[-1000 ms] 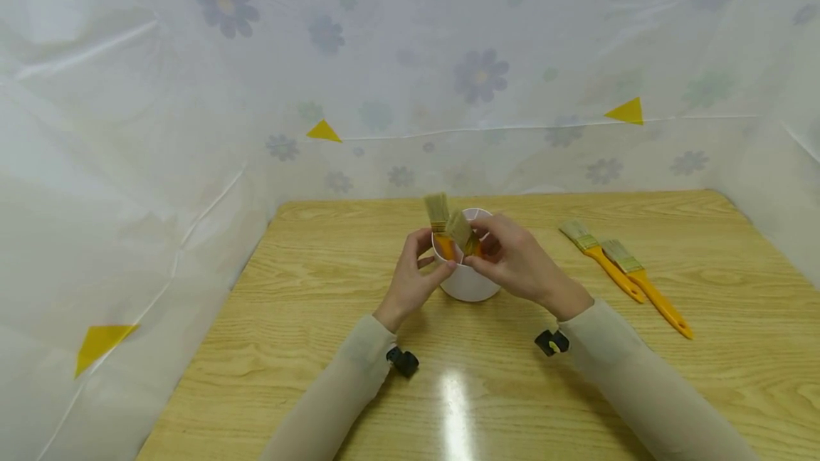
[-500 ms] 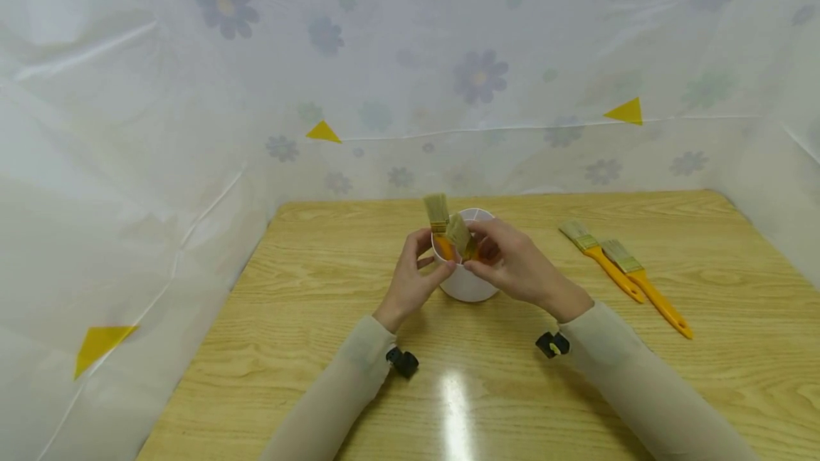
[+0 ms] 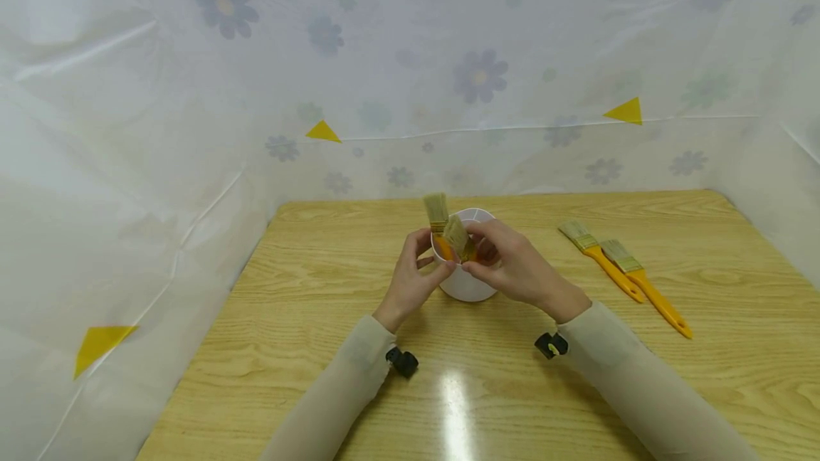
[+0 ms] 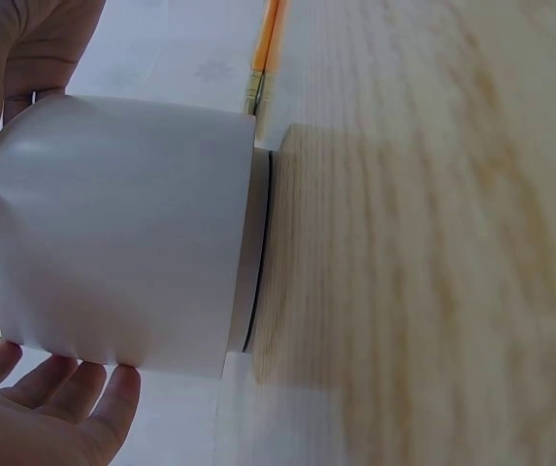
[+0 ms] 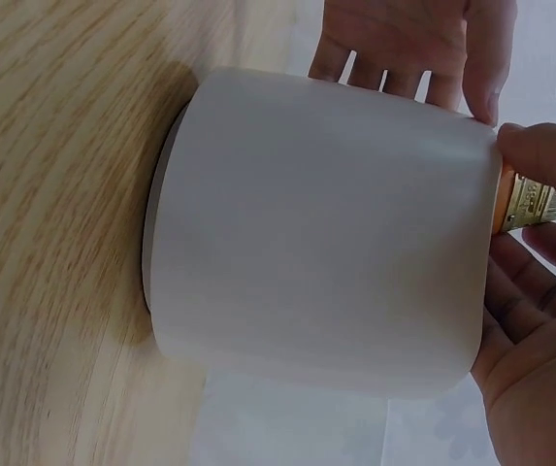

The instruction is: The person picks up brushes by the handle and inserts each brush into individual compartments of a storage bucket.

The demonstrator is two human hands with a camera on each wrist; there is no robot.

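A white cup (image 3: 470,287) stands at mid-table. My left hand (image 3: 426,262) grips its left side, with fingers curled on the wall (image 4: 59,403). One orange-handled brush (image 3: 437,213) stands upright in the cup, bristles up. My right hand (image 3: 479,255) pinches a second brush (image 3: 458,233) just below its bristles; it leans left with its handle inside the cup. In the right wrist view the cup (image 5: 326,233) fills the frame, the brush's brass ferrule (image 5: 530,204) shows at the rim beside my right hand's fingers (image 5: 539,291), and the left hand's fingers (image 5: 404,44) show behind.
Two more orange-handled brushes (image 3: 602,262) (image 3: 648,289) lie side by side on the wooden table (image 3: 307,347) to the right of the cup. Flowered plastic sheeting (image 3: 192,126) walls the table at the back and both sides.
My right hand has slid slightly left and down, and the tilted brush sits a little deeper in the cup. The left hand and the cup have stayed put.
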